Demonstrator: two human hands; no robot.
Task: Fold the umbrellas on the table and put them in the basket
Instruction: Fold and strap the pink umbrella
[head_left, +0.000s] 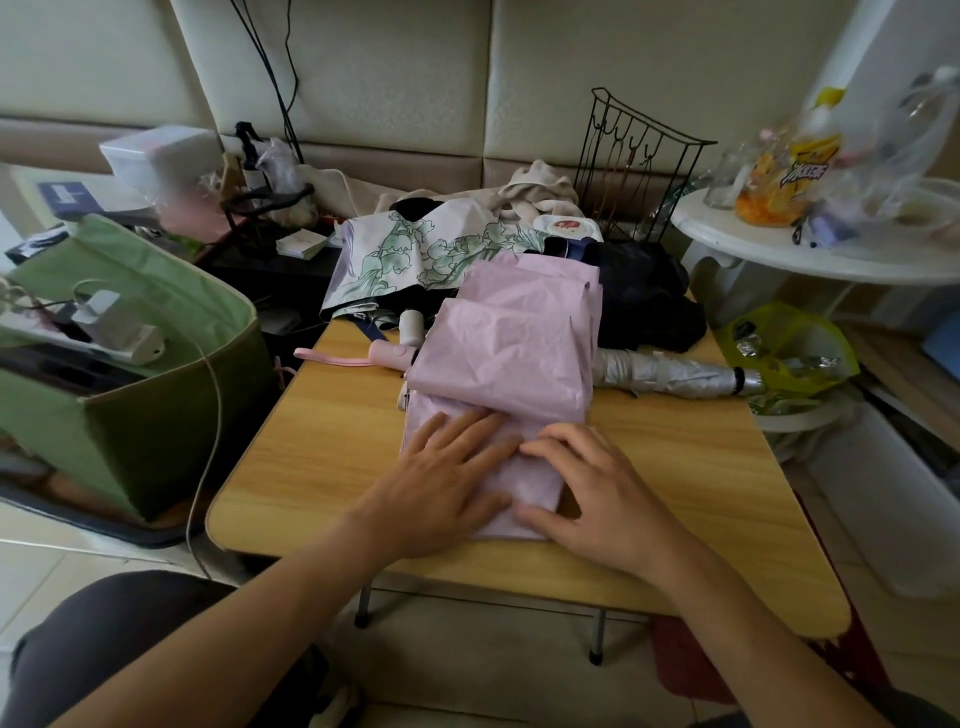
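pink umbrella (506, 364) lies along the middle of the wooden table (332, 441), its canopy in loose pleats and its handle and strap poking out to the left. left hand (441, 483) lies spread and flat on the near end of the fabric, and right hand (597, 488) rests beside it with fingers lightly bent, pressing the same flap; both seem to be there to flatten the cloth so it can be rolled tight. behind it a floral umbrella (426, 249) and a dark umbrella (639, 296) lie unfolded, and a silver umbrella (670, 371) lies already rolled at the right. green basket (130, 364) stands just left of the table, within easy reach.
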